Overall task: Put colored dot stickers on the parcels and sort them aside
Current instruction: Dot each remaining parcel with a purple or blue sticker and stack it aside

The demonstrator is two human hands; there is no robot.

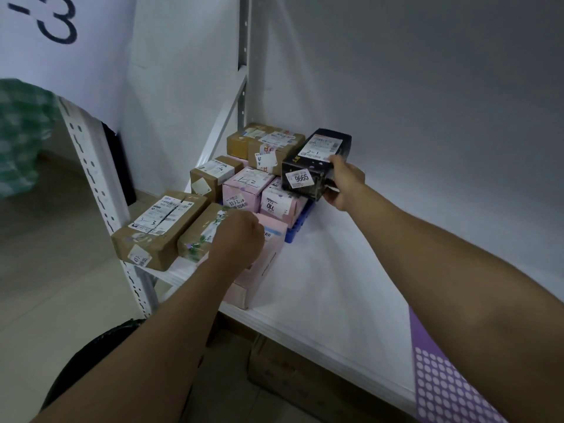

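Head view: we see right hand [345, 186] gripping long black cardboard parcel [317, 161] above the pink boxes [244, 190]; left hand [238, 239] fisted, pressing brown taped parcel [201, 230].

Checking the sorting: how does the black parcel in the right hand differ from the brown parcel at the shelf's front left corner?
The black parcel is dark and held up by the right hand; the brown parcel is cardboard, taped and lying on the shelf. Black reads 9665; brown has a handwritten 3. Both carry white labels.
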